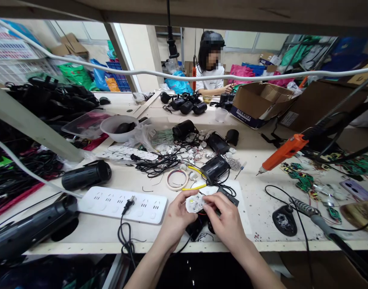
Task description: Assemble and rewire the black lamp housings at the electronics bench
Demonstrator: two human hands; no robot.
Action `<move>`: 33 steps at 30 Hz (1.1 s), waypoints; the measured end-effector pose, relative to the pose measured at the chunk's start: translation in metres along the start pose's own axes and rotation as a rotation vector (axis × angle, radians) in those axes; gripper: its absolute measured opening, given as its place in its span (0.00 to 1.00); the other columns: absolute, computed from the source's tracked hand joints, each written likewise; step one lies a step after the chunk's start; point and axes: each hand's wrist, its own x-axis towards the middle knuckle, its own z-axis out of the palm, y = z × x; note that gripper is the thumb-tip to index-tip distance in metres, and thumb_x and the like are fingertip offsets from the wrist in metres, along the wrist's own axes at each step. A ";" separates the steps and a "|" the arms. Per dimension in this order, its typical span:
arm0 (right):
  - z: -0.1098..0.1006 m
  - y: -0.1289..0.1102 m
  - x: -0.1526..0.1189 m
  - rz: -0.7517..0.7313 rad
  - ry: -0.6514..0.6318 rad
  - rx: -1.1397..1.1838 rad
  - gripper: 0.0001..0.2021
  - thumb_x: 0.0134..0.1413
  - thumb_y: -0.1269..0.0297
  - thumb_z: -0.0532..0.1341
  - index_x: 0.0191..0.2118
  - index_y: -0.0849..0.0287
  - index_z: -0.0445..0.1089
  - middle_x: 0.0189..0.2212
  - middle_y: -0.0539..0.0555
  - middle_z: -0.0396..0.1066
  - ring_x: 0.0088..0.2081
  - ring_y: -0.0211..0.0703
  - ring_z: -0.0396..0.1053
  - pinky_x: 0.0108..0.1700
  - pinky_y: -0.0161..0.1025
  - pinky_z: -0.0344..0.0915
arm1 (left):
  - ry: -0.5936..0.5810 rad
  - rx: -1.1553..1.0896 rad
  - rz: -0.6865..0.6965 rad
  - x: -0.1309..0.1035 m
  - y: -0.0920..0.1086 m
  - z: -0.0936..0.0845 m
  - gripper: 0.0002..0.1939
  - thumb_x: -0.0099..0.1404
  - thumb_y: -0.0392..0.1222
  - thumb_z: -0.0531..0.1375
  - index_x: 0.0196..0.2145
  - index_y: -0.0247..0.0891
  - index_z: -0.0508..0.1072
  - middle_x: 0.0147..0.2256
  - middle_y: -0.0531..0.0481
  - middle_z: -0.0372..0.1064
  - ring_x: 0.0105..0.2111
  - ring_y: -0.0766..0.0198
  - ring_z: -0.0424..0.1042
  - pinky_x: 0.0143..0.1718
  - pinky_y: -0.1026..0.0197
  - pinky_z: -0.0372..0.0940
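The white lens plate (195,204) was located between the two hands, above the work surface near the front edge of the bench (256,245). Its face with the round clear lenses was turned up toward the head camera.

The left hand (179,214) held the plate at its left side, with the fingers curled behind the upper edge and the thumb at the lower edge. The right hand (224,216) held the right side in a narrow pinch, with the index finger and thumb close together at the edge. Both grips were closed on the same part.

The forearms entered from the bottom of the view, one at each side, and converged on the plate. The wrists lay over the front edge of the bench.

A dark housing (194,228) was below the plate, partly hidden by the hands. The white power strip (120,204) lay left of the left hand; the tape roll (177,180) lay beyond it.
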 end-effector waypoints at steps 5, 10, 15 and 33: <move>0.000 0.000 -0.001 0.000 0.007 -0.010 0.08 0.63 0.71 0.57 0.42 0.58 0.72 0.35 0.55 0.73 0.34 0.41 0.73 0.35 0.36 0.74 | 0.007 -0.004 -0.008 0.000 -0.001 -0.001 0.27 0.43 0.30 0.65 0.44 0.38 0.73 0.39 0.49 0.74 0.36 0.64 0.70 0.36 0.66 0.62; 0.000 0.001 -0.003 0.000 0.011 -0.031 0.09 0.64 0.71 0.56 0.42 0.57 0.73 0.36 0.55 0.73 0.38 0.44 0.74 0.39 0.39 0.73 | 0.010 0.019 0.014 0.000 -0.001 -0.001 0.27 0.43 0.29 0.64 0.44 0.39 0.74 0.39 0.50 0.75 0.38 0.62 0.71 0.38 0.64 0.63; -0.001 0.002 -0.003 -0.019 0.022 -0.043 0.09 0.64 0.72 0.55 0.42 0.58 0.73 0.35 0.55 0.73 0.38 0.43 0.73 0.41 0.39 0.72 | 0.010 0.045 0.031 0.000 -0.002 -0.001 0.27 0.43 0.29 0.63 0.45 0.39 0.74 0.40 0.49 0.75 0.40 0.60 0.72 0.40 0.63 0.65; 0.003 0.001 -0.003 0.080 0.055 0.022 0.04 0.60 0.69 0.60 0.39 0.56 0.72 0.33 0.53 0.70 0.32 0.41 0.71 0.33 0.36 0.71 | 0.001 0.066 0.051 -0.001 -0.003 0.007 0.26 0.47 0.31 0.64 0.46 0.38 0.71 0.44 0.47 0.76 0.44 0.58 0.75 0.47 0.60 0.67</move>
